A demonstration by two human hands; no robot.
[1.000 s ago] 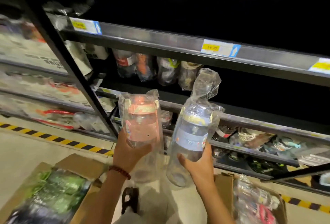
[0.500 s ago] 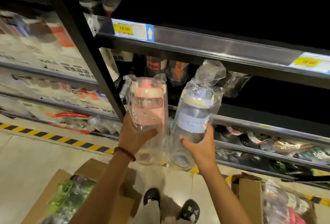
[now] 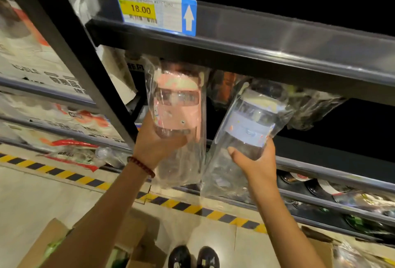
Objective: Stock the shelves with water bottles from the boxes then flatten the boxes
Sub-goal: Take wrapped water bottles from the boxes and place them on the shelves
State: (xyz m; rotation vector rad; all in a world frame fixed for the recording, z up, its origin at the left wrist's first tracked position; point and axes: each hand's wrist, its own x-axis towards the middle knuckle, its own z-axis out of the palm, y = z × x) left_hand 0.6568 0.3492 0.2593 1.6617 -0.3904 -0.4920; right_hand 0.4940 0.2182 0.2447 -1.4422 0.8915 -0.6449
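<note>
- Left hand (image 3: 159, 144) grips the lower body of a pink-banded water bottle (image 3: 177, 109) sealed in a clear plastic bag; thumb across the front, fingers curled behind.
- Right hand (image 3: 256, 158) grips a lavender-banded water bottle (image 3: 250, 124), also bagged, tilted with its top toward 1 o'clock.
- Both bottles are raised side by side at frame centre, tops just under the dark shelf edge (image 3: 256, 54); pink one at 9 o'clock of the lavender one, a narrow gap between.
- Price tag (image 3: 156, 10) reading 18.00 with a white up-arrow sits on the shelf edge at 12 o'clock of the pink bottle.
- Red bead bracelet (image 3: 142, 166) on the left wrist.
- Open cardboard boxes on the floor: one at 7 o'clock (image 3: 53, 244), one at 5 o'clock (image 3: 320, 248).
- Black-and-yellow hazard tape (image 3: 192, 207) runs along the floor beneath the shelving.
- Two dark shoes (image 3: 193, 257) at 6 o'clock.
</note>
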